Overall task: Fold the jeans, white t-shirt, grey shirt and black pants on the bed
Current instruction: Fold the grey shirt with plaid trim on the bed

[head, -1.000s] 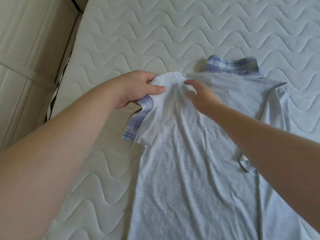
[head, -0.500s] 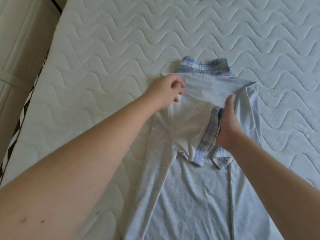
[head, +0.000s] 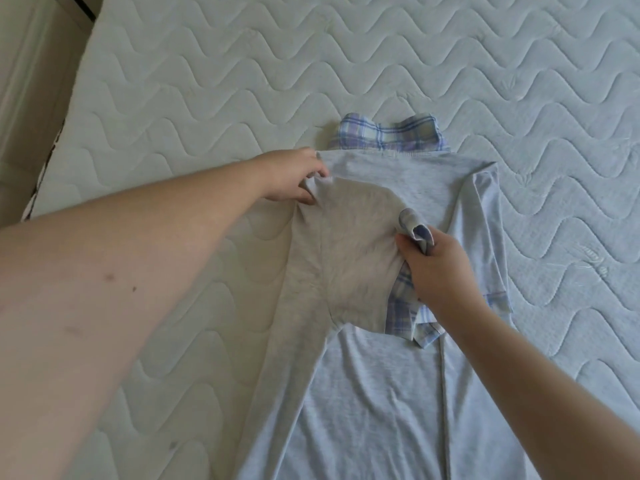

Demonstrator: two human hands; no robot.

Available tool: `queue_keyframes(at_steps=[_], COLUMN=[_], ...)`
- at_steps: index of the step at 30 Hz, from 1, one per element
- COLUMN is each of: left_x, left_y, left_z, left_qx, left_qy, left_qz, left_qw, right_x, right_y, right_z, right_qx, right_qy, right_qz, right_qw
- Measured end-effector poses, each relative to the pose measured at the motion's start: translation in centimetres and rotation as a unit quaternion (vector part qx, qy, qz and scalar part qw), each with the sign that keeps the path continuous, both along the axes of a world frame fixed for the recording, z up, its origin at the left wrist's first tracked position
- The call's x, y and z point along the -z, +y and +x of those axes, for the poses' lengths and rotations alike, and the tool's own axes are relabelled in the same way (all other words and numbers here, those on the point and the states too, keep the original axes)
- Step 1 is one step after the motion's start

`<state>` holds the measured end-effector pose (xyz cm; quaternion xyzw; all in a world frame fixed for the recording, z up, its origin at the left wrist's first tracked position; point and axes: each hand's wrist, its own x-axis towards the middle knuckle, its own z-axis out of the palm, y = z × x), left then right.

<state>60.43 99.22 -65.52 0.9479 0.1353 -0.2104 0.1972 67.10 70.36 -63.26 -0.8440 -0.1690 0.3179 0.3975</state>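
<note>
While no readable labels show, left hand (head: 294, 180) pinches grey shirt (head: 363, 393) shoulder mid-frame; right hand (head: 434, 265) grips its plaid-cuffed sleeve (head: 349, 258), folded across, on quilted mattress (head: 207, 98).

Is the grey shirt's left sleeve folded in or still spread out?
Folded in: the left sleeve lies across the grey shirt, pinched by the left hand and right hand.
</note>
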Motion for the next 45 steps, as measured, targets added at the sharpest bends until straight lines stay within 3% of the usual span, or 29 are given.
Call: queue_keyframes(at_steps=[5, 10, 14, 18, 22, 24, 28, 32, 40, 45], left_x=[-0.6, -1.6, -2.5, -2.4, -1.6, -1.2, -0.3, 0.7, 1.9, 2.4], left_y=[1.6, 2.6, 2.7, 2.2, 1.4, 1.3, 1.7, 1.4, -0.9, -2.5], left_z=[1.5, 3.5, 4.9, 6.0, 6.3, 6.1, 5.6, 5.2, 2.7, 1.0], left_qx=[-0.028, -0.052, -0.015, 0.005, -0.006, 0.001, -0.002, -0.052, -0.169, -0.370], left_qy=[-0.007, 0.078, 0.149, 0.123, 0.102, 0.098, 0.039, 0.007, -0.120, -0.143], left_qz=[0.012, -0.101, -0.052, -0.025, -0.013, 0.021, 0.110, 0.123, 0.030, -0.020], left_qw=[1.000, 0.990, 0.987, 0.992, 0.995, 0.995, 0.993, 0.991, 0.978, 0.918], right_x=[0.5, 1.4, 1.3, 1.8, 2.3, 2.3, 1.9, 2.2, 2.8, 3.1], right_y=[0.0, -0.6, -0.8, -1.3, -2.3, -2.5, -2.4, -2.7, -3.2, -3.2], right_z=[0.9, 0.9, 0.9, 1.3, 2.0, 1.9, 1.7, 2.0, 1.5, 1.4], right_qx=[-0.007, 0.033, 0.075, 0.078, 0.056, 0.024, 0.073, 0.069, 0.072, 0.091], right_qy=[0.023, 0.071, 0.080, 0.072, 0.215, 0.175, 0.147, 0.090, 0.036, -0.003], right_qz=[-0.076, -0.076, -0.022, -0.005, -0.034, -0.061, -0.018, -0.063, -0.049, -0.048], right_qw=[0.997, 0.994, 0.994, 0.994, 0.974, 0.982, 0.986, 0.992, 0.996, 0.995])
